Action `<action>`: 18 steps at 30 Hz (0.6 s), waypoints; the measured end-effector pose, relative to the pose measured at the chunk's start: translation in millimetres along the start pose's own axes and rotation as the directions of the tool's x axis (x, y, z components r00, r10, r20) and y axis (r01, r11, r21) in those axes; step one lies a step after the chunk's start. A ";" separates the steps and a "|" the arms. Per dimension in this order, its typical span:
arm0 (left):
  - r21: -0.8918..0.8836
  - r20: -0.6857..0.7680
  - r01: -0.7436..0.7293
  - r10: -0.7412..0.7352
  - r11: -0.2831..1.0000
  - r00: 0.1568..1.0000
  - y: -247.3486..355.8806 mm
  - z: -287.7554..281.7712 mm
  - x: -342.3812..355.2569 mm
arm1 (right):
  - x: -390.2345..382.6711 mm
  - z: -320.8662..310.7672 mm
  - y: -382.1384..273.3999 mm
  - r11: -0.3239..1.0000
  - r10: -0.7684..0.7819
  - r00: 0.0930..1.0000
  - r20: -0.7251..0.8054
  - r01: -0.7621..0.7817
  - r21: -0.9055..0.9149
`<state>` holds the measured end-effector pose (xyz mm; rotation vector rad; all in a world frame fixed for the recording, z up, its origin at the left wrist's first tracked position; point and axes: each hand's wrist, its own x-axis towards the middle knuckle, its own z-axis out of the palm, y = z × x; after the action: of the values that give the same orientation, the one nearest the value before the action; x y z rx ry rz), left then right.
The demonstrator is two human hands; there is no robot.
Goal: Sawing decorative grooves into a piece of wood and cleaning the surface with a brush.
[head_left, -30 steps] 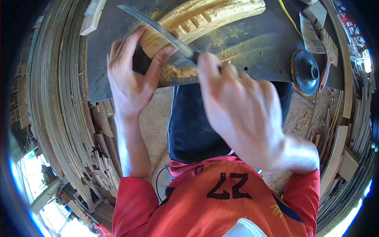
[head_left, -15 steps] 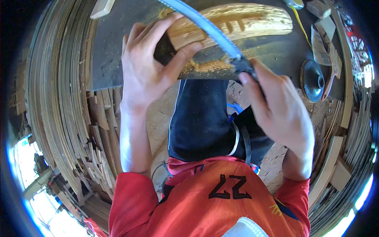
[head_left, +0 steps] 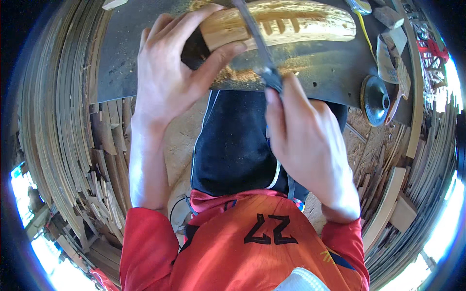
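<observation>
- Wood [head_left: 323, 22] is pinched at its left end by left hand [head_left: 167, 77], thumb and fingers spread wide around it
- Long axis is pointed rightward from left fingers
- Blade [head_left: 253, 26] is angled across wood, just right of left thumb; contact cannot be told
- Handle [head_left: 273, 80] is wrapped by right hand [head_left: 308, 136]; wood is placed ahead of its fingers, left hand nearer

Streaked golden-tan wood block [head_left: 313, 22], grey blade [head_left: 258, 36] with black handle [head_left: 273, 81], dark grey tabletop [head_left: 141, 68] dusted yellow, yellow cord [head_left: 367, 33] far right, black disc [head_left: 374, 92] right, orange-red jersey [head_left: 228, 264], black white-striped trousers [head_left: 228, 145]
</observation>
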<state>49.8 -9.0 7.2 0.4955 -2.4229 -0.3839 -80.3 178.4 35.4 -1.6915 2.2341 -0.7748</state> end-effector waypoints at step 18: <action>0.101 -0.022 -0.050 0.052 0.994 0.998 -1.7 4.5 0.0 | -10.6 -3.9 0.1 0.960 0.132 0.990 -0.056 -0.142 -0.240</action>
<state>47.5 -9.8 3.1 0.4783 -2.4344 -0.2336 -79.0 189.5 37.3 -1.6108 2.5311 -0.5239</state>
